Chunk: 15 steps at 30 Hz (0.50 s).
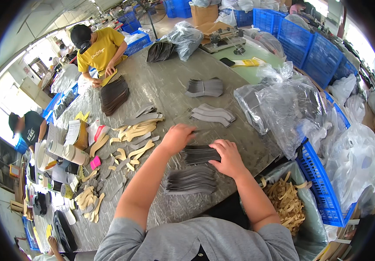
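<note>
A dark grey stack of flat cut pieces [199,155] lies on the table before me. My right hand [229,160] grips its right end, the thumb on the near side and the fingers on the far side. My left hand [178,138] is just beyond the stack's left end, its fingertips smeared by motion; whether it holds anything I cannot tell. Closer to me sits a larger stack of grey pieces [190,179]. Farther off are a small group of curved light grey pieces [213,115] and a banded grey bundle [204,87].
Loose cream and grey strips [137,130] spread over the table's left. Across it, a person in yellow [102,50] handles pieces above a dark stack [114,95]. Plastic-wrapped bundles [283,104] and a blue crate [322,182] stand right, near a bag of tan scraps [285,204].
</note>
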Available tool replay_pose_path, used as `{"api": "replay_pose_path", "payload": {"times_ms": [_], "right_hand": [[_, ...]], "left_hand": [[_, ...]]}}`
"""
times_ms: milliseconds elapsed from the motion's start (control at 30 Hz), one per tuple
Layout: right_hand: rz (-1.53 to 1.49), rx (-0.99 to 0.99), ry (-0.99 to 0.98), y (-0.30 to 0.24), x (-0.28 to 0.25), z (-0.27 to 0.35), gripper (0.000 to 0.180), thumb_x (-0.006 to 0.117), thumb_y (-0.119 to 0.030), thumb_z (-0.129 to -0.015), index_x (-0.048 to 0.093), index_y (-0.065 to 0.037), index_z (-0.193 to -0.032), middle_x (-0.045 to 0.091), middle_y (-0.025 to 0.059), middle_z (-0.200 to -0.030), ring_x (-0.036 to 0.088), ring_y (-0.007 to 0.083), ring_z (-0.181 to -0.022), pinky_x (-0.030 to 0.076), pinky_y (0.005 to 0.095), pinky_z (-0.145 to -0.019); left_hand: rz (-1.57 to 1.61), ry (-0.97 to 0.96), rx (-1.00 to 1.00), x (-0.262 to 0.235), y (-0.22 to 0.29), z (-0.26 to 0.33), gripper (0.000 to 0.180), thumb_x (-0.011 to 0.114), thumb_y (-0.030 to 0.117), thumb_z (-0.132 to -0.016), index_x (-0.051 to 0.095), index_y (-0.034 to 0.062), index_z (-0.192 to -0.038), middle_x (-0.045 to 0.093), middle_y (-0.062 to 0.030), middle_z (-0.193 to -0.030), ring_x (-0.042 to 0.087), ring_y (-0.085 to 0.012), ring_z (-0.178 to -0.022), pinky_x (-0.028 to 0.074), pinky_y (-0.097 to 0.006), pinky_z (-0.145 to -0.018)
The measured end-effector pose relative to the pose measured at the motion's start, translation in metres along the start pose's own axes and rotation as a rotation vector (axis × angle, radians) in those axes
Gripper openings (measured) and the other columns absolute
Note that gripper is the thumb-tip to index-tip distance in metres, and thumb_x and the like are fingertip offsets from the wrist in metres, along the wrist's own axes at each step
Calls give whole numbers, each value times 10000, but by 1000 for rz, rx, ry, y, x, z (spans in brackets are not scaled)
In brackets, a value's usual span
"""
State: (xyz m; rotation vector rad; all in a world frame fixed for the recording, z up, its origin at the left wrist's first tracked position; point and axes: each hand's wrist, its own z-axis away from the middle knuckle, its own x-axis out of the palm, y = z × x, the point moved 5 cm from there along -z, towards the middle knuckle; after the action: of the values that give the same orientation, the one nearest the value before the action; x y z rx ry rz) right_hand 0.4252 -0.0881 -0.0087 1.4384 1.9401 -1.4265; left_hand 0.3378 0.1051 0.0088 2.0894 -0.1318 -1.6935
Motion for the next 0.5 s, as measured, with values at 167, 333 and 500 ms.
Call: {"api": "replay_pose_path", "payload": {"times_ms": [167,333,500], "right_hand": [[-5,-46,51,-6,-1,2,538,824,-184,-679,576,-114,-1151,558,57,-1178,537,287,-1088,412,419,-909],[-5,-52,56,-5,1,5,480,820,-180,-684,566,-107,-1085,541,71,-1217,527,306,-1115,423,426,-926],[37,-67,95,-9,0,7,469,823,-177,-678,560,-105,-1059,525,75,-1244,512,317,-1146,407,459,-954]], "left_hand": [[155,-160,34,27,-20,5,343,698,195,-868,671,63,-1183,635,-139,-1129,546,-333,-1125,448,-413,-962],[335,-284,68,26,-19,13,384,733,155,-827,669,67,-1196,614,-145,-1216,539,-320,-1166,439,-411,-984],[180,-319,195,15,-5,15,444,721,97,-799,636,43,-1231,600,-151,-1251,551,-336,-1165,449,-401,-984]]}}
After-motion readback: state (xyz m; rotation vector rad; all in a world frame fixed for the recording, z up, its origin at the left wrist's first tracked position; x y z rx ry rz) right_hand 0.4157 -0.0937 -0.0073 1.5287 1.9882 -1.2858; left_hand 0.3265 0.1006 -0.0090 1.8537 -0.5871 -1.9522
